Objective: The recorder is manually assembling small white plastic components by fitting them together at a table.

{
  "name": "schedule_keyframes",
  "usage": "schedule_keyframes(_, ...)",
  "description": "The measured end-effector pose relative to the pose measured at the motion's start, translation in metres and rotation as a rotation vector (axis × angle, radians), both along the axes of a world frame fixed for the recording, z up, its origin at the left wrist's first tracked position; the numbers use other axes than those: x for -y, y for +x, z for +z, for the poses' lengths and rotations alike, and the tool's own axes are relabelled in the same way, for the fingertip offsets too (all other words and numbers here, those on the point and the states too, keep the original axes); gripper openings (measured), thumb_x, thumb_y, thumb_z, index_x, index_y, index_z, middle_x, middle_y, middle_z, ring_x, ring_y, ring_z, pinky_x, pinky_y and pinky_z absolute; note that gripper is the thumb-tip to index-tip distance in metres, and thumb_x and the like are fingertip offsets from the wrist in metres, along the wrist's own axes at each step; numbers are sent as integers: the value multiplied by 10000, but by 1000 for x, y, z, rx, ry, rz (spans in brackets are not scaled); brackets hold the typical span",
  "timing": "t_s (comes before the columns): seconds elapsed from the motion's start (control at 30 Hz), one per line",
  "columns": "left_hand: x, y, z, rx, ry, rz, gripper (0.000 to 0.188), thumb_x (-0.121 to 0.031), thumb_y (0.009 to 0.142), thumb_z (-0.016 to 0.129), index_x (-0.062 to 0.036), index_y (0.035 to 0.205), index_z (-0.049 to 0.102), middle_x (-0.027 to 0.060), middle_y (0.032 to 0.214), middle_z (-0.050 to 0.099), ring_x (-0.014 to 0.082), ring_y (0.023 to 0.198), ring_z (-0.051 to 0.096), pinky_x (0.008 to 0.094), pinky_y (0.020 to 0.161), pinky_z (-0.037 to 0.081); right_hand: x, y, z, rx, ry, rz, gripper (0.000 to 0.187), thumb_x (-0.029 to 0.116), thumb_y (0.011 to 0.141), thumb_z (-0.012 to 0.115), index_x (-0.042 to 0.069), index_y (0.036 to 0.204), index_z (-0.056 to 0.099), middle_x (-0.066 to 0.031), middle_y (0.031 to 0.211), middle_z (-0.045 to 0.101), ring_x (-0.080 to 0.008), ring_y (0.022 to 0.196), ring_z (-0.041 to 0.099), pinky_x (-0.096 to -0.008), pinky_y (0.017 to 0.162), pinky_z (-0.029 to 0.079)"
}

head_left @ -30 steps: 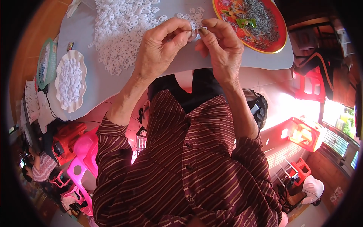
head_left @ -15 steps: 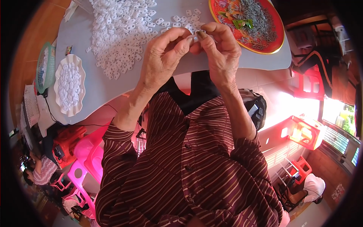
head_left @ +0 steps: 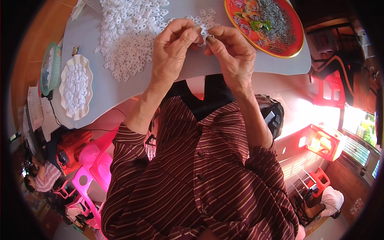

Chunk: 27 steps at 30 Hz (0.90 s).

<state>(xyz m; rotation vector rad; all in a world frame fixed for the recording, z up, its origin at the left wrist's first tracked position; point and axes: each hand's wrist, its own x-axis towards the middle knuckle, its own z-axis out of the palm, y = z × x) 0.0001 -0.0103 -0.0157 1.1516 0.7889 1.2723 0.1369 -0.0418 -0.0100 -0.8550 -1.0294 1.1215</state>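
Note:
Both of my hands are raised over the near edge of the grey table [head_left: 132, 86], a small gap between their fingertips. My left hand [head_left: 173, 50] is closed in a pinch of thumb and forefinger; what it holds is hidden. My right hand [head_left: 234, 54] also pinches, thumb against curled forefinger, with a speck of white by the thumb that I cannot make out. Small white plastic pieces with holes [head_left: 130, 52] lie heaped beyond and left of my hands. To the right, a red round tray [head_left: 297, 30] with a gold rim holds many thin grey metal bits [head_left: 276, 18].
At the table's left stands a white wavy-edged dish [head_left: 63, 100] full of white plastic pieces, beside a green basket [head_left: 56, 68]. Pink chairs [head_left: 94, 160] and red stools [head_left: 326, 140] stand on the floor around. Another person [head_left: 46, 176] sits far left.
My hands have drawn slightly apart; the fingertips were together around a small white piece. My left hand has risen a little. The whole view has shifted slightly.

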Motion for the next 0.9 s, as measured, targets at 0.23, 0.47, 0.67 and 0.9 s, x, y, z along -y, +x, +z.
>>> schedule_keyframes(0.23,-11,-18,3,537,-452,-394,202,-117,935,453,34,1047,527,131,930,600,203,839,591,301,750,487,-1,1,-3,-15,-7,-20,149,-9,851,601,-38,997,585,-55,860,634,-86,756,598,-221,660,513)
schedule_keyframes(0.47,-5,-10,21,253,-308,-195,232,-51,912,405,52,1105,480,187,1053,582,225,923,590,320,830,496,-1,2,-2,15,-17,-27,148,-12,854,598,-30,1000,580,-46,907,621,-80,779,589,-216,671,508)
schedule_keyframes(0.67,-3,-11,14,82,-99,-198,218,-68,925,422,27,1111,488,162,1077,591,176,894,593,281,792,503,0,3,-5,29,21,-6,145,-7,857,599,-25,1000,580,-38,905,618,-80,791,587,-212,674,497)
schedule_keyframes(0.9,1,-9,15,-132,34,-134,187,-95,933,461,18,1068,524,101,1000,627,124,832,599,242,743,495,-1,2,-4,-44,19,-19,157,-3,858,599,-25,1013,588,-45,894,629,-79,729,579,-213,640,492)
